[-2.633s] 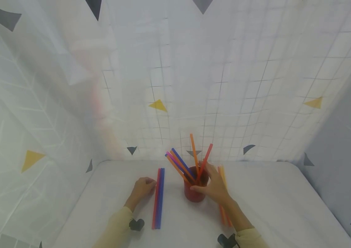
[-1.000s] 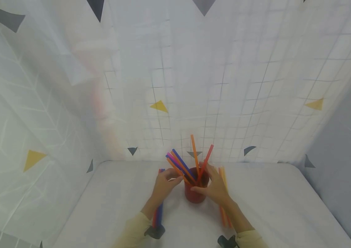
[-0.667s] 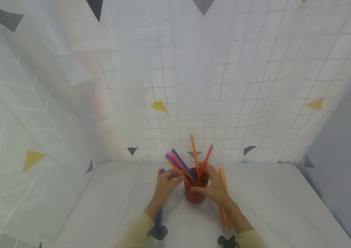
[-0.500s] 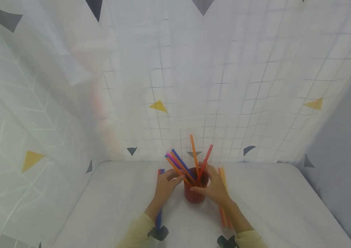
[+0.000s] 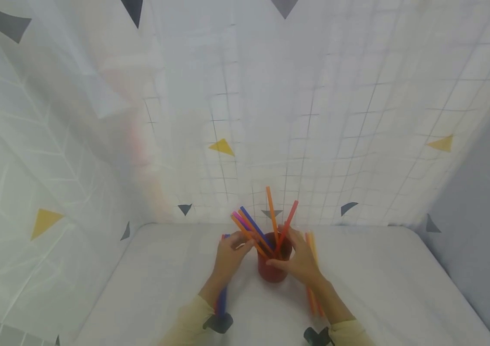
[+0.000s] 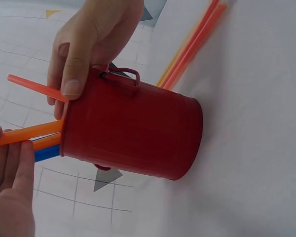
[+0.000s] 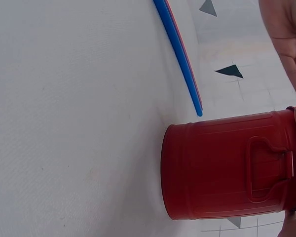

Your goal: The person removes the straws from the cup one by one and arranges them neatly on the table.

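A small red metal pail with side handles stands upright on the table, several coloured straws leaning out of its mouth. My right hand grips the pail at its rim from the right, thumb in front and fingers behind. At the left of the mouth, my left hand pinches an orange straw between thumb and fingers, its lower end inside the pail. Close to that straw lean blue, magenta and other orange ones. A red straw tilts right, and another orange straw stands nearly upright.
Blue straws and a red one lie on the table under my left forearm, partly hidden. Orange and red straws lie right of the pail, beneath my right arm. A patterned white curtain rises behind the white table.
My left hand has moved right, from beside the red and blue straws on the table to the straws in the pail. The right hand keeps its grip on the rim.
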Demonstrator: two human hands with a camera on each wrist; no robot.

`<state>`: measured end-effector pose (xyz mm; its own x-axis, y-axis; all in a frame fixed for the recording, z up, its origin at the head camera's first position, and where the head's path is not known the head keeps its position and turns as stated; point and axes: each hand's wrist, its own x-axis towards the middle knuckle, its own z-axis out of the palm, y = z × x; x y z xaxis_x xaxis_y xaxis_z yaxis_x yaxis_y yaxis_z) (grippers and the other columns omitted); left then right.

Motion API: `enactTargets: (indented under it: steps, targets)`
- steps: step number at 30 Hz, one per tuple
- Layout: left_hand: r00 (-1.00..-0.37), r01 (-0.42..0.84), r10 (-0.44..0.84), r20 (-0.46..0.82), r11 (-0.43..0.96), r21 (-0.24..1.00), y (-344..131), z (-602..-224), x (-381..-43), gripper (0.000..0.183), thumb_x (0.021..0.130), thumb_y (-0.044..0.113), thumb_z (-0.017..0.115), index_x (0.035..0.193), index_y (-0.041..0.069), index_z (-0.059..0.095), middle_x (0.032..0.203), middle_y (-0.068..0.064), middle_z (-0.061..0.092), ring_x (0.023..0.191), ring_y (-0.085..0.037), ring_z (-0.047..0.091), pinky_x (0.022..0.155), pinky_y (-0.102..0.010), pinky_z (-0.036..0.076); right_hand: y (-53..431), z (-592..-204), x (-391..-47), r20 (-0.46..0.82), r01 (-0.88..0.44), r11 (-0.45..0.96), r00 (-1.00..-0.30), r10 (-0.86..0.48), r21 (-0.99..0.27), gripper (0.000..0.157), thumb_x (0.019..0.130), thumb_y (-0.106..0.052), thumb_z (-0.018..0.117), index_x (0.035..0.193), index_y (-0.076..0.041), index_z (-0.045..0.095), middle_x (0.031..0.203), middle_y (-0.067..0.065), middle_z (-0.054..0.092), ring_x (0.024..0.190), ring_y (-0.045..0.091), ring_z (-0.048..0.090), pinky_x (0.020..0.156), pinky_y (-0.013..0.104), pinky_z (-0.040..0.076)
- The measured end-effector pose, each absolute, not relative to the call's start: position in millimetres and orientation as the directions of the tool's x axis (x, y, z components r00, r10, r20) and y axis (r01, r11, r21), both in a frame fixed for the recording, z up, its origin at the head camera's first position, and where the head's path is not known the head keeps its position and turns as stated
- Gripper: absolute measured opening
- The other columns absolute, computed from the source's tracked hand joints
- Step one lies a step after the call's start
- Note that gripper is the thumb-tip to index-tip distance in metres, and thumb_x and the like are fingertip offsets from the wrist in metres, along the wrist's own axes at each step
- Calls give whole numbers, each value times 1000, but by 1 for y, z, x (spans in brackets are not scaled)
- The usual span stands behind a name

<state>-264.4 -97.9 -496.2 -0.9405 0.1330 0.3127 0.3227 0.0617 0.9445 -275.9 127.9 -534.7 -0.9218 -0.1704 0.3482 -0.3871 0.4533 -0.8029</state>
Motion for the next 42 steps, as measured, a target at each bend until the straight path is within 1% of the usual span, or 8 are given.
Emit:
enactTargets:
  steps: [6,12,18,23,26,29,37,42]
  targets:
    - [-933,349,127,336,101,932,-100,-479,-263,24,91,25,70,109,9,71,105,-3,72,107,-19,65,90,-32,54,127,-532,-275,326,-358,463,-933,-152,-811,97,63,-42,91,145,-38,39,141,-12,48,131,14,42,105,55,39]
    - [-930,362,107,352,92,928,-101,-458,-260,29,93,30,67,117,14,69,115,-1,69,116,-16,60,93,-31,52,126,-528,-272,306,-342,458,-940,-153,-821,96,63,-47,90,145,-39,39,140,-12,48,131,14,43,104,55,40]
    - [-915,404,34,403,95,910,-104,-433,-250,30,93,27,67,117,9,69,113,-1,70,110,-14,63,94,-30,51,125,-529,-273,306,-344,456,-939,-157,-821,98,62,-50,89,145,-37,40,140,-13,48,130,14,42,105,56,39]
    - [-881,471,-17,472,49,881,-113,-421,-248,28,93,19,68,115,3,68,110,-11,71,105,-20,67,94,-31,51,127,-533,-274,314,-356,470,-935,-167,-808,98,61,-54,88,145,-40,38,140,-12,48,131,14,41,105,55,40]
    - [-843,537,-19,538,37,842,-122,-422,-253,26,94,19,66,117,6,68,108,-13,71,104,-23,67,92,-33,53,128,-533,-274,339,-384,473,-923,-181,-793,100,62,-55,87,146,-37,37,141,-8,48,131,16,41,104,54,41]
    - [-825,561,-26,565,85,823,-130,-420,-256,25,95,19,64,119,11,67,108,-10,71,106,-22,66,92,-32,53,128,-533,-274,345,-389,473,-921,-182,-790,100,62,-55,87,147,-36,37,141,-8,48,131,18,42,103,55,41]
    - [-861,493,-50,506,157,856,-151,-428,-260,31,95,28,64,123,14,66,106,-8,71,103,-17,67,89,-29,54,127,-536,-274,321,-364,477,-931,-173,-800,98,62,-54,87,146,-39,37,140,-10,47,131,16,41,102,55,43]
    - [-899,419,-70,432,140,897,-162,-445,-267,33,95,29,65,124,13,66,104,-5,72,100,-19,68,87,-30,55,127,-534,-273,317,-352,481,-936,-157,-803,99,61,-51,89,145,-40,38,139,-12,48,131,14,41,103,55,42]
